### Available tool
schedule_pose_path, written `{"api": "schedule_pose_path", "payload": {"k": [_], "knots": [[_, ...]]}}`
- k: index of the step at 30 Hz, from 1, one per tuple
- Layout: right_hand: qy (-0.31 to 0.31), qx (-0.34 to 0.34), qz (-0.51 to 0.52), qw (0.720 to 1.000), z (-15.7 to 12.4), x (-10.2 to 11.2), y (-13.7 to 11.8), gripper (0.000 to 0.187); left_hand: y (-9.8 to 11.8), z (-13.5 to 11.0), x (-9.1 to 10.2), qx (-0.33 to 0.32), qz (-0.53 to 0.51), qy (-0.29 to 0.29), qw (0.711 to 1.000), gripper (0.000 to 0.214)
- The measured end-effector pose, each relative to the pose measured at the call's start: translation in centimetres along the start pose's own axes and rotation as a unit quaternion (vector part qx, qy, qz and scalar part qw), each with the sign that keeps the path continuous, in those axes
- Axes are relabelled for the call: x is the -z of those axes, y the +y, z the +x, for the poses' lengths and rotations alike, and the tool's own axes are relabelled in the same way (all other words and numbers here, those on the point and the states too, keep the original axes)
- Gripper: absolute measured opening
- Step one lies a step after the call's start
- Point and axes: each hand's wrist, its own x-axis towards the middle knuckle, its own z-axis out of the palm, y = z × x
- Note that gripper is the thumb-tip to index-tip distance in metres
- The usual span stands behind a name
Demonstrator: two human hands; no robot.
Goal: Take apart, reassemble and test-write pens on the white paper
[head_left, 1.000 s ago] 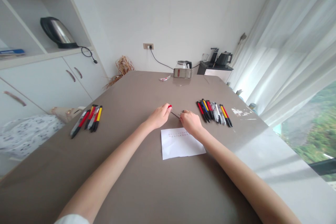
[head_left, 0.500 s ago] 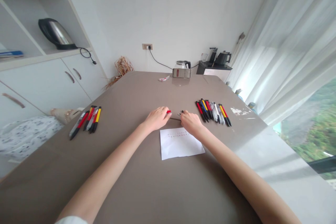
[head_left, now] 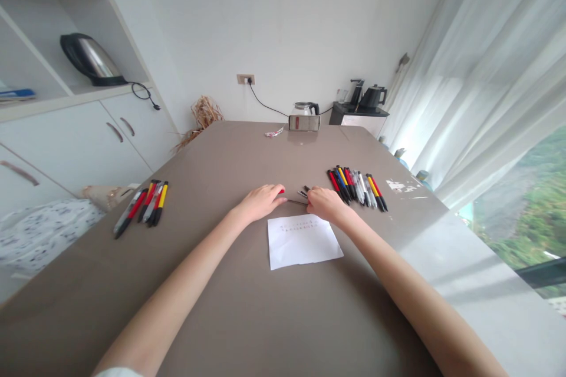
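Observation:
My left hand (head_left: pixel 260 202) rests on the brown table (head_left: pixel 247 306) with its fingers closed around a red pen part (head_left: pixel 281 191). A thin dark refill (head_left: pixel 295 201) runs from it toward my right hand (head_left: pixel 325 204), whose fingers pinch small dark pen pieces (head_left: pixel 304 192). Both hands sit just beyond a white sheet of paper (head_left: pixel 302 241) with a few faint lines of writing. To the right of my right hand, a row of several pens (head_left: pixel 357 186) in red, blue, yellow, black and clear lies side by side.
A second group of several pens (head_left: pixel 142 205) lies at the table's left edge. A phone (head_left: pixel 303 123) and a small wrapper (head_left: pixel 274 132) sit at the far end. White cupboards with a kettle (head_left: pixel 91 60) stand left, curtains (head_left: pixel 486 82) right.
My left hand has lowered from a raised, tilted hold to lie nearly flat on the table, bringing the red pen part down. The right hand has barely shifted.

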Motion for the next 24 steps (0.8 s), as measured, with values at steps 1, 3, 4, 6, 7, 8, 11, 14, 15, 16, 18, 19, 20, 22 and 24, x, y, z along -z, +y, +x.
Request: {"api": "schedule_pose_path", "payload": {"k": [1,3,4,6,7,8,11,14,15,16,18,19,20,22,24], "knots": [[0.003,0.000,0.001,1.000,0.0,0.0,0.2,0.020,-0.1,0.0,-0.1,-0.001,0.001,-0.003,1.000,0.033],[0.014,0.004,0.005,1.000,0.0,0.0,0.6,0.020,-0.4,0.0,-0.2,0.000,0.004,-0.008,1.000,0.033],[0.021,0.006,0.007,1.000,0.0,0.1,0.8,0.020,-0.5,0.0,-0.2,0.000,0.006,-0.010,1.000,0.033],[0.036,0.009,0.006,0.999,-0.1,0.3,1.2,0.020,-0.5,0.0,-0.2,-0.001,0.009,-0.010,1.000,0.033],[0.042,0.008,0.004,0.999,-0.1,0.4,1.3,0.020,-0.5,0.0,-0.2,-0.002,0.010,-0.009,1.000,0.033],[0.047,0.007,0.002,0.999,-0.2,0.5,1.4,0.020,-0.4,0.0,-0.2,-0.003,0.011,-0.009,1.000,0.032],[0.051,0.015,-0.007,0.999,-0.3,0.8,1.4,0.020,-0.2,0.0,-0.1,-0.003,0.008,-0.006,1.000,0.032],[0.050,0.024,-0.015,0.998,-0.4,0.8,1.3,0.018,0.0,0.1,0.0,0.001,0.015,0.003,1.000,0.032],[0.051,0.025,-0.017,0.998,-0.4,0.8,1.2,0.018,0.0,0.1,0.0,0.002,0.018,0.004,1.000,0.031],[0.053,0.025,-0.019,0.998,-0.3,0.8,1.2,0.017,0.0,0.1,0.0,0.002,0.020,0.004,1.000,0.031],[0.059,0.028,-0.024,0.998,-0.3,0.7,1.2,0.017,0.0,0.1,0.0,-0.002,0.021,0.003,1.000,0.031],[0.060,0.030,-0.027,0.997,-0.2,0.7,1.2,0.017,-0.1,0.1,0.0,-0.005,0.021,0.003,1.000,0.031],[0.060,0.031,-0.032,0.997,-0.2,0.7,1.1,0.017,0.0,0.1,0.0,-0.009,0.022,0.003,1.000,0.031],[0.062,0.027,-0.046,0.997,-0.1,0.8,1.0,0.017,0.1,0.1,0.1,-0.015,0.024,0.002,1.000,0.032],[0.075,0.021,-0.061,0.995,-0.2,1.0,0.7,0.020,0.4,0.1,0.2,-0.018,0.027,-0.003,0.999,0.033]]}}
